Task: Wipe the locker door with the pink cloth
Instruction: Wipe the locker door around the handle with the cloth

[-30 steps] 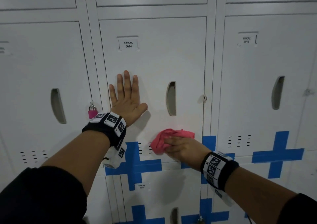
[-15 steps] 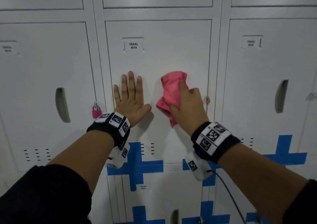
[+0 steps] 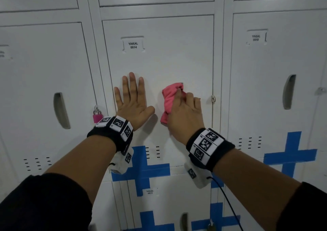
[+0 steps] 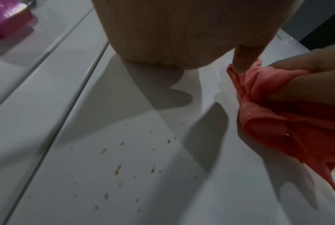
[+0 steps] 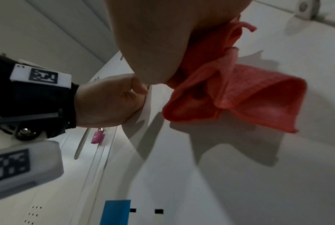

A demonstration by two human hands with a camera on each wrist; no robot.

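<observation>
The white locker door [image 3: 168, 57], labelled YAKAL 0014, fills the middle of the head view. My left hand [image 3: 132, 98] lies flat on it with straight fingers, left of centre. My right hand [image 3: 185, 108] grips the bunched pink cloth [image 3: 169, 99] and presses it to the door at mid-height, over the handle recess, which is hidden. In the left wrist view the pink cloth [image 4: 278, 121] hangs from the right hand's fingers [image 4: 307, 89] over the door [image 4: 124, 159], which has brown specks. In the right wrist view the pink cloth [image 5: 249, 94] droops below my palm.
A pink padlock [image 3: 97, 117] hangs on the left neighbouring locker. A hasp [image 3: 213, 99] juts from the door's right edge. Blue tape crosses [image 3: 141, 167] mark the lower doors. Closed lockers surround this one on all sides. A black cable [image 3: 228, 204] trails from my right wrist.
My right hand swept the pink cloth up from the door's bottom edge to mid-height, then slightly down and left. My left hand stayed flat on the door.
</observation>
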